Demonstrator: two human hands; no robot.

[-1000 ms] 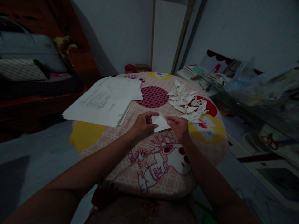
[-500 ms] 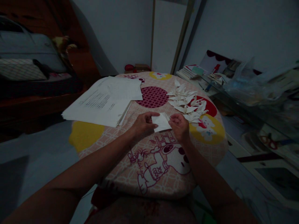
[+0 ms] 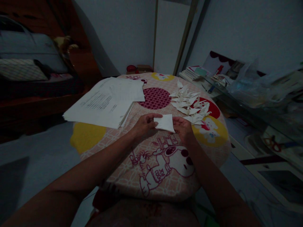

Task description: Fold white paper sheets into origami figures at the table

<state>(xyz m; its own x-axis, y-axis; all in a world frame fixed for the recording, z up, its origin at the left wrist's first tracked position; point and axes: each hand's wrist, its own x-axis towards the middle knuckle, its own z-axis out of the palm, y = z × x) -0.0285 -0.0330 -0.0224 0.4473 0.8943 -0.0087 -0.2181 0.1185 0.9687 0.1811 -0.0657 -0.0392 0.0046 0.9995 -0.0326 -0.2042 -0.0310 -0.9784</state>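
A small folded piece of white paper (image 3: 165, 122) is held up between my two hands over the near half of the round table. My left hand (image 3: 147, 123) pinches its left edge, with the thumb on the face towards me. At the right edge, my right hand (image 3: 182, 126) has its fingers closed on the paper, partly behind it. Beyond my right hand lies a cluster of folded white paper cranes (image 3: 189, 104). To the left is a thick stack of printed paper sheets (image 3: 104, 101).
A patterned cloth (image 3: 113, 167) with cartoon figures covers the round table. On the right stands a glass-topped shelf with a plastic bag (image 3: 253, 88) and a pile of papers (image 3: 193, 73). Bags (image 3: 30, 50) rest on a wooden seat to the left.
The paper's right side, raised as a flap near my right fingers before, now lies flat in a squarish shape. My right hand has shifted slightly to grip the right edge.
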